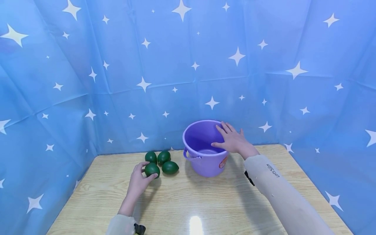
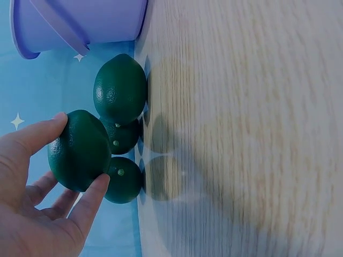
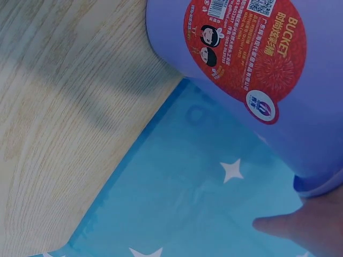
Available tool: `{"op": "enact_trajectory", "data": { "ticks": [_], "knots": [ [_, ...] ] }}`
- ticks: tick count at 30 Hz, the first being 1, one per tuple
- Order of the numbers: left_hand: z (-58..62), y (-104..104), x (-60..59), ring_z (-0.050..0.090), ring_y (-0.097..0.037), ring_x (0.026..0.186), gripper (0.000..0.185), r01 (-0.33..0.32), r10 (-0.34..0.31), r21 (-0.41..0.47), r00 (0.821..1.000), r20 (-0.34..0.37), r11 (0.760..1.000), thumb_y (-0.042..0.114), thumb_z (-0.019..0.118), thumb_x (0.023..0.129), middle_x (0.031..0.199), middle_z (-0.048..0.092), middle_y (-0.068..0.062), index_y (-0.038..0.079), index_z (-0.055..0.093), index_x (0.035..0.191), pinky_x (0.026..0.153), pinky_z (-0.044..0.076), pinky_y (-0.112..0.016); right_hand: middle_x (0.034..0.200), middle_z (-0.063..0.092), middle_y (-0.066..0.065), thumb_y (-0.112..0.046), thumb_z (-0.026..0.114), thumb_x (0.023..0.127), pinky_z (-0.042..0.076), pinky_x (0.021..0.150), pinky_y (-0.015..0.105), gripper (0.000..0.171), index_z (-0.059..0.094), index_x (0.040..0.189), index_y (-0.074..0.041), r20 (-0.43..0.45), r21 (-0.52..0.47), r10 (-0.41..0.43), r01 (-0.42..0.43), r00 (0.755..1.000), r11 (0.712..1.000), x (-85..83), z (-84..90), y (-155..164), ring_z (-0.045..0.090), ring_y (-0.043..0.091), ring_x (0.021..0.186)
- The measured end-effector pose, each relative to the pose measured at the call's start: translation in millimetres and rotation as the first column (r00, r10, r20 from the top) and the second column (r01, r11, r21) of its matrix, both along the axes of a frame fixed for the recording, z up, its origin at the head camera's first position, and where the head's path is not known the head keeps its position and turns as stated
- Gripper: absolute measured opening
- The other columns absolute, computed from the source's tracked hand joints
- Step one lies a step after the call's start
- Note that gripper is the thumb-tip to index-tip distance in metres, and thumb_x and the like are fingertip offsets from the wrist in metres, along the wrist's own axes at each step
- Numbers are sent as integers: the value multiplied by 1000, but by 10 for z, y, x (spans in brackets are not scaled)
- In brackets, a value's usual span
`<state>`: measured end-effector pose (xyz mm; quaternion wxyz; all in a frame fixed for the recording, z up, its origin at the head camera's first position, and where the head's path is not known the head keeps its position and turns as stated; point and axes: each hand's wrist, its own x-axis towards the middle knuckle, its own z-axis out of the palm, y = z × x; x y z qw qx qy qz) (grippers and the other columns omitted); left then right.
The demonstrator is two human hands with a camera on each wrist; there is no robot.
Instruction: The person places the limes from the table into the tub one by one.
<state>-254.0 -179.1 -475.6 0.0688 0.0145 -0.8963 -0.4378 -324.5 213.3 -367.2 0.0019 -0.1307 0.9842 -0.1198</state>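
Observation:
My left hand (image 1: 148,171) pinches a dark green lime (image 1: 153,169) between thumb and forefinger at the near side of a small cluster. In the left wrist view this lime (image 2: 80,150) sits a little off the wooden tabletop (image 2: 241,134). Three more limes (image 1: 164,157) lie together behind it, also seen close by (image 2: 120,88). A purple plastic bucket (image 1: 202,163) stands upright to their right. My right hand (image 1: 216,135) rests over its right rim with fingers straight and the thumb inside. The bucket's red label (image 3: 246,48) fills the right wrist view.
The wooden table (image 1: 205,202) is walled on three sides by a blue star-patterned cloth (image 1: 188,65). The bucket's handle (image 1: 190,156) hangs down on the side facing the limes. Bare table surface stretches in front of both hands.

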Motion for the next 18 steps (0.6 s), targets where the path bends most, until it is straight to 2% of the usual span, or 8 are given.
{"op": "enact_trajectory", "data": {
  "ticks": [8, 18],
  "knots": [
    [6, 3, 5, 51, -46, 128, 62, 7, -7, -3, 1000, 16, 1000, 21, 76, 88, 145, 43, -26, 3, 48, 140, 101, 50, -58, 167, 7, 19, -59, 57, 94, 4, 112, 81, 90, 18, 160, -12, 0, -4, 1, -1, 1000, 1000, 2, -3, -1, 6, 42, 154],
    [34, 19, 27, 51, -47, 129, 61, 4, -4, 1, 1000, 17, 1000, 21, 76, 88, 146, 43, -26, 3, 48, 140, 100, 51, -57, 168, 7, 19, -64, 54, 93, 5, 112, 81, 92, 18, 160, -13, 7, 1, 3, -3, 1000, 1000, -3, -8, 8, 6, 42, 154]
  ]
}}
